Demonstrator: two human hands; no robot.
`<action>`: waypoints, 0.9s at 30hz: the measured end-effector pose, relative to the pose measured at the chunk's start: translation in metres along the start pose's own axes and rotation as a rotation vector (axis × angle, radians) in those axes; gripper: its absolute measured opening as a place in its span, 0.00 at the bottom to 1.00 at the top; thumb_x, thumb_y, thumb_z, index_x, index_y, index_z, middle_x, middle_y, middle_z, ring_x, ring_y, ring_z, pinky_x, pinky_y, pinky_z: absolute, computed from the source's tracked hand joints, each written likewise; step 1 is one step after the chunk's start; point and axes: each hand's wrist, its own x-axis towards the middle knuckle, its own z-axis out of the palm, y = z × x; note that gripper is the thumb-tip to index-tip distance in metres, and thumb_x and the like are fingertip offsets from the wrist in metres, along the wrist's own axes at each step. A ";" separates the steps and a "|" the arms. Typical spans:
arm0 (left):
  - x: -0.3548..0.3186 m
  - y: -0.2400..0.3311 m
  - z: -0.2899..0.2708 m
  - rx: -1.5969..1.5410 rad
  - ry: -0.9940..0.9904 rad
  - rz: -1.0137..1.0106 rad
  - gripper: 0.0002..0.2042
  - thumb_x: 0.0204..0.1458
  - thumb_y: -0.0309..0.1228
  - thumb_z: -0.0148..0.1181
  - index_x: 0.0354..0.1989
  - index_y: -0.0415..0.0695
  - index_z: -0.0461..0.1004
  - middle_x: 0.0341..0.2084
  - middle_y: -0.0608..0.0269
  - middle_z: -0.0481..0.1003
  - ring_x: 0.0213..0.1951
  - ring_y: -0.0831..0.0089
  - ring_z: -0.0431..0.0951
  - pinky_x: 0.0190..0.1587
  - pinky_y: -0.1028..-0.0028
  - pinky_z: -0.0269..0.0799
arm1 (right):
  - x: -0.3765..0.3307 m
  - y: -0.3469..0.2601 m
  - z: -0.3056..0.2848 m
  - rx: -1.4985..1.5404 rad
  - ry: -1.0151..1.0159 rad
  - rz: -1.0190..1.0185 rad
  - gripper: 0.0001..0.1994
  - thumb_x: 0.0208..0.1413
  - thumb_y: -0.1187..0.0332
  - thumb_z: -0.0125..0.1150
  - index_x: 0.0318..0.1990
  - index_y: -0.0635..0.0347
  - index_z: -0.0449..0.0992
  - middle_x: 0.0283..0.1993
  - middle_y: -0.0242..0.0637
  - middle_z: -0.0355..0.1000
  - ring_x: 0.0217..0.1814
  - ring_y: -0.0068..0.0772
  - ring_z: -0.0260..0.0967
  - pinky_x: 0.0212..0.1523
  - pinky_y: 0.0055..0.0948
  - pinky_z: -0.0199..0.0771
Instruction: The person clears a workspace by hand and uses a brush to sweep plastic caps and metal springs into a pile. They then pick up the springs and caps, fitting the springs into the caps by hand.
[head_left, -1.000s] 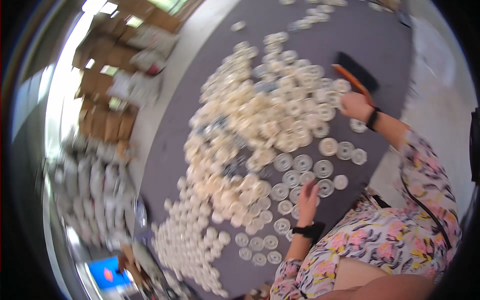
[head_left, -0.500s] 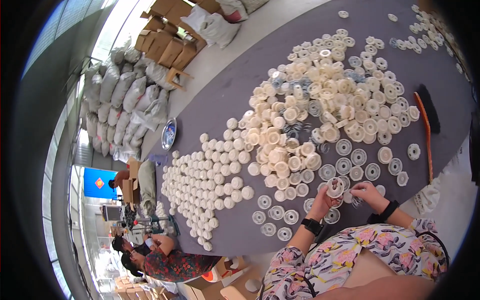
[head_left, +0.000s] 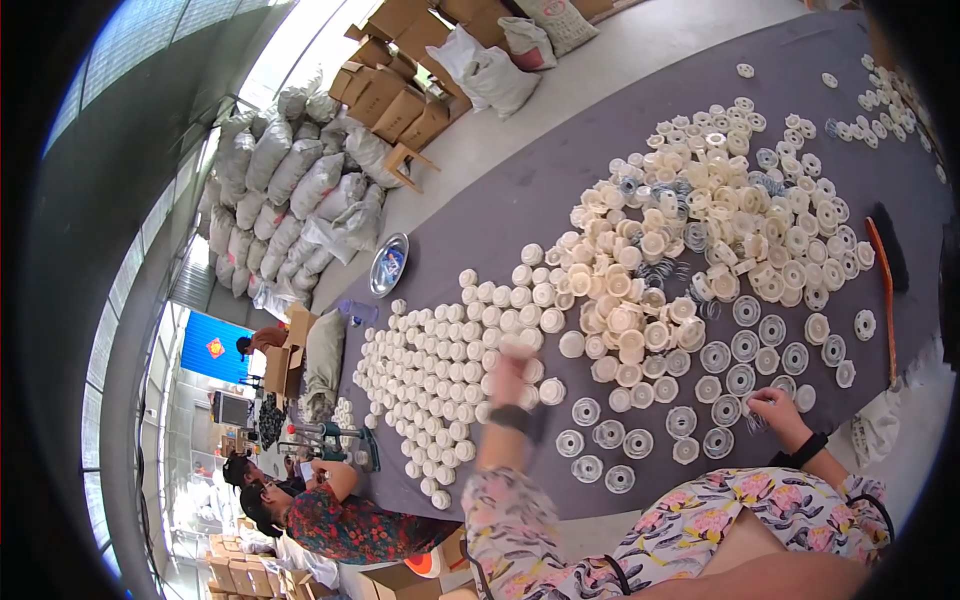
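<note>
My left hand [head_left: 510,382], smeared by motion, is over the right edge of the rows of white round plastic parts [head_left: 450,345]. At its fingertips shows a white round plastic part [head_left: 517,346], seemingly gripped. Close to the table's near edge, my right hand [head_left: 777,408] has its fingers closed on thin metal coil springs [head_left: 755,423]. Clear plastic discs [head_left: 741,379] lie just beyond it. Farther off is a large heap of cream plastic parts [head_left: 690,220], with metal springs [head_left: 660,270] mixed in.
A brush with an orange handle [head_left: 884,300] lies at the right. A metal bowl [head_left: 389,265] stands at the table's far left edge. Two people [head_left: 340,520] are at the lower left. Stacked sacks [head_left: 290,190] and cardboard boxes [head_left: 400,95] stand beyond the table.
My left hand has moved left from the clear discs to the rows of white parts, carrying a round part. My right hand stays near the discs with the springs. The view has shifted.
</note>
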 end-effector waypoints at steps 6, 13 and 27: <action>0.055 0.150 -0.076 -0.545 0.967 0.051 0.20 0.56 0.42 0.49 0.49 0.39 0.62 0.36 0.58 0.71 0.38 0.64 0.75 0.42 0.69 0.73 | -0.009 0.025 0.025 -0.006 -0.022 -0.078 0.10 0.47 0.67 0.62 0.33 0.64 0.77 0.27 0.28 0.71 0.30 0.16 0.66 0.30 0.20 0.65; 0.007 0.089 0.112 0.086 0.154 -0.295 0.14 0.54 0.39 0.56 0.37 0.40 0.74 0.26 0.64 0.76 0.28 0.76 0.75 0.31 0.77 0.69 | -0.032 -0.004 0.049 0.005 -0.092 -0.022 0.11 0.49 0.64 0.63 0.35 0.64 0.76 0.27 0.28 0.72 0.26 0.13 0.65 0.25 0.19 0.65; -0.151 0.091 0.322 -0.095 -0.494 -0.228 0.26 0.49 0.28 0.61 0.58 0.45 0.63 0.46 0.60 0.68 0.46 0.71 0.70 0.42 0.74 0.69 | -0.039 0.021 0.076 0.332 0.040 0.031 0.10 0.56 0.63 0.52 0.39 0.60 0.71 0.32 0.29 0.69 0.31 0.21 0.68 0.26 0.24 0.69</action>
